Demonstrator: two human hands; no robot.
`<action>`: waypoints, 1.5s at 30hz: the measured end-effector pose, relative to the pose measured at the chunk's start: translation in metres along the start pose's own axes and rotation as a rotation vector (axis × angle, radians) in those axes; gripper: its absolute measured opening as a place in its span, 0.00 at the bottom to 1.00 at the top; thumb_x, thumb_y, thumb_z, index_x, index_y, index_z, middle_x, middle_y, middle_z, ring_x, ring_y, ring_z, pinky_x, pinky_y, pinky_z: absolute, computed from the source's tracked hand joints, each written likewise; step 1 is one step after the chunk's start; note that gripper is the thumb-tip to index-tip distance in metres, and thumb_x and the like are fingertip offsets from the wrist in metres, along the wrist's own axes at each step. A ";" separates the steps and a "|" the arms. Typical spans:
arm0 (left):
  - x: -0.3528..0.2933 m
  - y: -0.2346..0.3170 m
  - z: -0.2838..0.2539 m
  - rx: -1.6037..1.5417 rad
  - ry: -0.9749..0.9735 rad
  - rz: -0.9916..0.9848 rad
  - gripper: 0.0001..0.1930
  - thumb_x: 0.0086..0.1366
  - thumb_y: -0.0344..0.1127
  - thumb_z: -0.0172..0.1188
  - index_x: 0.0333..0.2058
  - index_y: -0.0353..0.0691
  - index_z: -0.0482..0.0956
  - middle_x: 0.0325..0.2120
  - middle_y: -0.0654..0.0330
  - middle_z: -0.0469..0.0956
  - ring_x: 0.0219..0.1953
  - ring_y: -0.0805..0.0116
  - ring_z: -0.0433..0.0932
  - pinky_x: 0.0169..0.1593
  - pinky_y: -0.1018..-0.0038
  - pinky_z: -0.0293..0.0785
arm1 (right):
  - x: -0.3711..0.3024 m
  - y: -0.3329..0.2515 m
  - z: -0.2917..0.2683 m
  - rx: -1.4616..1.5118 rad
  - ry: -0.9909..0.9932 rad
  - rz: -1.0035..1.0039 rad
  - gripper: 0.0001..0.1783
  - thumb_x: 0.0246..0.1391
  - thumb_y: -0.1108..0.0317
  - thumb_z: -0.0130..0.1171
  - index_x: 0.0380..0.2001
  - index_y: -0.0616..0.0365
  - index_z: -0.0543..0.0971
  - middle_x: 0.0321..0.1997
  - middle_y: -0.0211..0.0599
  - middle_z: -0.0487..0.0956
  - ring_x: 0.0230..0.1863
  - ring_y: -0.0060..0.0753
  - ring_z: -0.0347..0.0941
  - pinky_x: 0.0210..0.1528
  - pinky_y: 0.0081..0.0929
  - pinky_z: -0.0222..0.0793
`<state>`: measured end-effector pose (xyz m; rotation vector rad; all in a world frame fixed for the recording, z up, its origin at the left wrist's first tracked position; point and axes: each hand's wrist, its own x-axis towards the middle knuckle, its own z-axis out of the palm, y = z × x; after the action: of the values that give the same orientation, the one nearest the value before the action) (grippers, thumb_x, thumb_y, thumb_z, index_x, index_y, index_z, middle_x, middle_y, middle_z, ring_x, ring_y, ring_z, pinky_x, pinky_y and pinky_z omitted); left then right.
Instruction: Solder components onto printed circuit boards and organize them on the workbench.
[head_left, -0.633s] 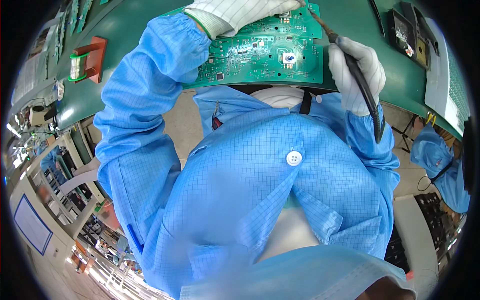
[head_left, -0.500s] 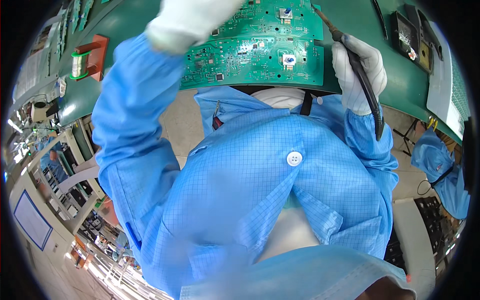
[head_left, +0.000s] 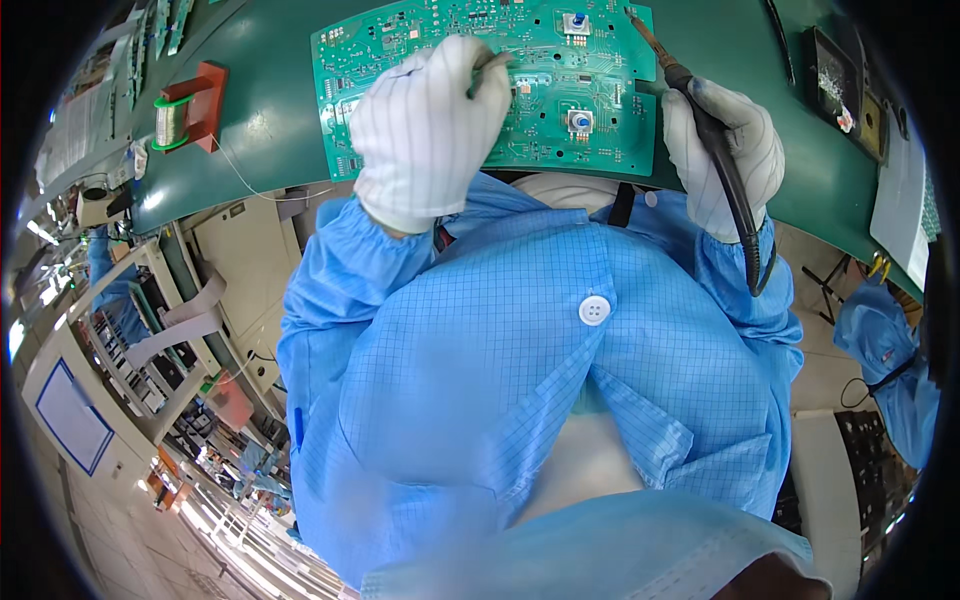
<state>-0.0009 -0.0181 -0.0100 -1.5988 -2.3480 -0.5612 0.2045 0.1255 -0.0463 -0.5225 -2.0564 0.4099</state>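
Note:
My left hand, in a white striped glove, is over the left half of a green circuit board panel. Its fingertips are pinched together. Thin solder wire runs from a spool on a red stand toward this hand and passes out of sight at its wrist; the part in the fingers is hard to see. Gripped in my gloved right hand is a soldering iron, its tip above the panel's far right corner. Two white components with blue knobs, one far and one near, sit on the panel.
A black tray with bright bits in it stands at the right of the green bench. Beyond it lies a white panel. More circuit boards stand at the far left. The bench's curved front edge is close to my body.
My left hand has come down and toward me, from beyond the panel's far side to over its left part. The solder wire now shows, stretched from the spool. My right hand stays nearly in place.

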 end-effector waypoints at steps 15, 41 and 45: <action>0.011 0.003 0.026 0.181 0.202 0.188 0.11 0.52 0.38 0.68 0.22 0.48 0.72 0.16 0.63 0.71 0.18 0.66 0.74 0.23 0.71 0.73 | 0.000 0.004 -0.003 0.130 -0.062 -0.002 0.14 0.45 0.74 0.73 0.37 0.58 0.82 0.36 0.37 0.85 0.33 0.32 0.83 0.37 0.25 0.78; 0.045 -0.009 0.002 -0.136 -0.310 0.204 0.06 0.61 0.35 0.59 0.30 0.40 0.76 0.21 0.49 0.79 0.23 0.50 0.80 0.29 0.60 0.76 | 0.021 0.036 -0.038 0.648 -0.531 0.471 0.10 0.51 0.80 0.65 0.38 0.60 0.81 0.42 0.40 0.80 0.36 0.23 0.73 0.36 0.20 0.67; 0.050 -0.005 0.000 -0.169 -0.354 0.150 0.06 0.62 0.35 0.58 0.31 0.39 0.77 0.22 0.48 0.79 0.25 0.48 0.80 0.30 0.59 0.76 | 0.017 0.045 -0.033 0.601 -0.512 0.325 0.11 0.50 0.80 0.66 0.38 0.60 0.81 0.41 0.42 0.80 0.37 0.28 0.75 0.38 0.22 0.70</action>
<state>-0.0242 0.0216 0.0094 -2.0818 -2.4447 -0.4875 0.2343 0.1752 -0.0397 -0.4010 -2.1675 1.4227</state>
